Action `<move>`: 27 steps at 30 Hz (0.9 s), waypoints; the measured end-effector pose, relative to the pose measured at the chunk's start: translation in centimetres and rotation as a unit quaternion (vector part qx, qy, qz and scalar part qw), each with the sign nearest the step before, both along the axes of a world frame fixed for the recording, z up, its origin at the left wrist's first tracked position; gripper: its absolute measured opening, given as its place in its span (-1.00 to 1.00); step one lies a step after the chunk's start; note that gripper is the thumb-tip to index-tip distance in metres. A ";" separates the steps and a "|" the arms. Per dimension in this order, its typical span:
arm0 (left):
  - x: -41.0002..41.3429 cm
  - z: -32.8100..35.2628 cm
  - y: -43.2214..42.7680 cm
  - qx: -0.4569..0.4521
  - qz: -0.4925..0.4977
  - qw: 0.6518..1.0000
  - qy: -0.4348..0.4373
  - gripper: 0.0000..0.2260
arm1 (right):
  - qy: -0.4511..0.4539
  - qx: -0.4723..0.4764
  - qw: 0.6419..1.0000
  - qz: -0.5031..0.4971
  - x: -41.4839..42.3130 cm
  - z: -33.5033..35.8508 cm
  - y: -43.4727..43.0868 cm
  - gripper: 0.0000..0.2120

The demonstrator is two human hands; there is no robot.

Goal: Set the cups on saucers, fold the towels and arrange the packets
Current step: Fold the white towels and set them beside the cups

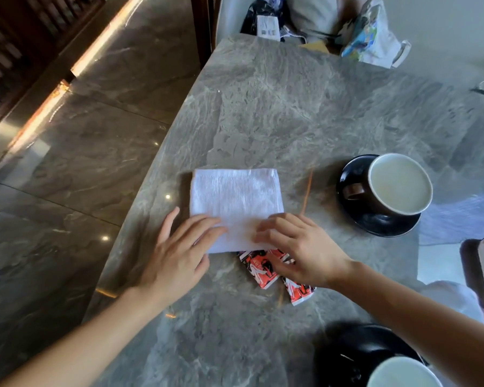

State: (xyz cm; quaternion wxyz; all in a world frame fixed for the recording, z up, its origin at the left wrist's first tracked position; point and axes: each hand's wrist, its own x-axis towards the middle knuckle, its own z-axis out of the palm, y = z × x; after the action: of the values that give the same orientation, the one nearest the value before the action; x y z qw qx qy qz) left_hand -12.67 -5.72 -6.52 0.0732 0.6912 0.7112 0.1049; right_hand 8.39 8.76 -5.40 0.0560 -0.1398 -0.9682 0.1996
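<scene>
A white towel (235, 202), ribbed terry folded into a near-square, lies flat on a grey, veined marble table (291, 107). The left hand (179, 247) rests palm-down on the towel's near-left corner, its fingers straight and slightly spread and its thumb stretched out past the cloth's left side. The right hand (299, 250) covers the towel's near-right corner with fingers bent and fingertips on the cloth; motion blur hides whether they pinch the fabric or only press it. Just below the towel's near edge, partly under that edge and the right hand, lie red, black and white printed packets (263, 270), flat and rectangular, overlapping at a slant. Right of the towel a thin wooden stick (308, 191) lies on the stone, and further right a dark glazed cup (397, 185) with a pale milky drink sits on a round black saucer (375, 222), its handle turned toward the towel. Well below and right of the towel, a second cup (403, 372) stands on a second saucer (355, 350). The table's left edge runs diagonally just left of the towel, with polished stone floor (81, 163) past it. Beyond the towel's far edge the stone runs open to soft bags (375, 34) at the table's end.
</scene>
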 end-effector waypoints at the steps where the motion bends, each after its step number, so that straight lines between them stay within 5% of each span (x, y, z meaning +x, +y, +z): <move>1: -0.2 0.0 0.3 0.003 0.001 1.000 -0.006 -0.55 | -0.005 -0.007 1.000 -0.005 0.0 0.0 0.1 -0.63; 11: -0.3 2.6 1.6 0.066 0.098 0.968 -0.222 -0.82 | 0.092 -0.006 0.991 -0.094 -1.6 -0.3 -0.6 -0.66; 17: 0.2 3.0 0.6 0.024 0.165 0.937 -0.308 -0.90 | 0.155 -0.194 0.941 -0.230 -2.5 0.4 0.7 -0.83; 21: 0.3 2.4 0.5 -0.037 0.216 0.843 -0.492 -0.75 | 0.193 -0.284 0.895 -0.285 -4.1 0.4 1.5 -0.82; 24: 0.2 2.4 0.5 -0.078 0.272 0.748 -0.600 -0.91 | 0.168 -0.271 0.903 -0.289 -5.4 0.1 1.9 -0.86; 27: -0.2 2.3 0.8 -0.090 0.300 0.721 -0.618 -0.90 | 0.137 -0.248 0.909 -0.307 -6.5 -0.3 2.1 -0.83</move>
State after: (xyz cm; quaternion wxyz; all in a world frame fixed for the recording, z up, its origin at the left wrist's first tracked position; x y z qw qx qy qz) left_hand -12.89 -4.94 -4.24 0.5225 0.2134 0.6848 0.4609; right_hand 1.85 10.87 -5.67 0.2096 -0.4107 -0.7797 0.4238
